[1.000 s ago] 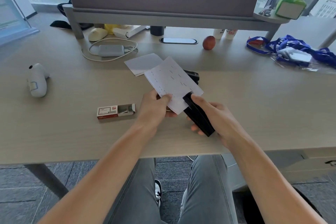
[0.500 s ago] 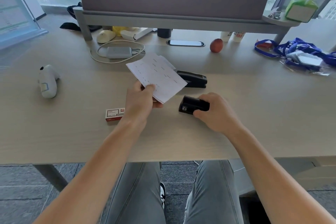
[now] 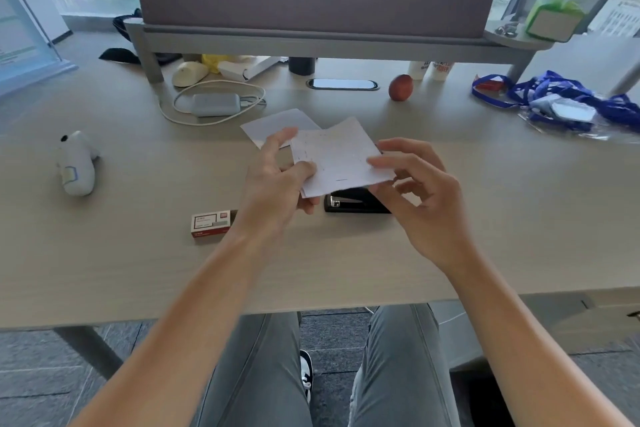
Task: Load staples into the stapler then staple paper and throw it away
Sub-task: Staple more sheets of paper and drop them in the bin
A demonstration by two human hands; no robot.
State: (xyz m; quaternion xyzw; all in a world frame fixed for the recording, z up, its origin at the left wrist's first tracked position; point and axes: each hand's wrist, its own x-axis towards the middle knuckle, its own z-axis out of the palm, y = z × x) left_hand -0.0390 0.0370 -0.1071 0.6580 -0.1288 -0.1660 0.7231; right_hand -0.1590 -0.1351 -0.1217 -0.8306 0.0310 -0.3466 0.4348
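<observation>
1. Lowest in the frame, two legs in grey trousers and one shoe show under the desk (image 3: 138,270) edge.
2. Two bare forearms rise from the bottom corners toward the centre.
3. One staple box (image 3: 210,224), red and white, lies on the desk left of centre, just beside the left wrist.
4. One black stapler (image 3: 356,203) lies flat on the desk at centre, below the held paper; neither hand touches it.
5. The left hand (image 3: 277,180) pinches the left edge of the stapled paper (image 3: 337,158), thumb on top, index finger stretched up.
6. The right hand (image 3: 420,191) pinches the paper's right edge between thumb and fingertips, the other fingers curled.
7. One more white sheet (image 3: 273,125) lies flat behind the held paper.
8. Farther up: one white controller (image 3: 76,165) at left, one grey charger (image 3: 215,104) with its cable, one red fruit (image 3: 400,87), and one heap of blue lanyards (image 3: 554,97) at upper right.
</observation>
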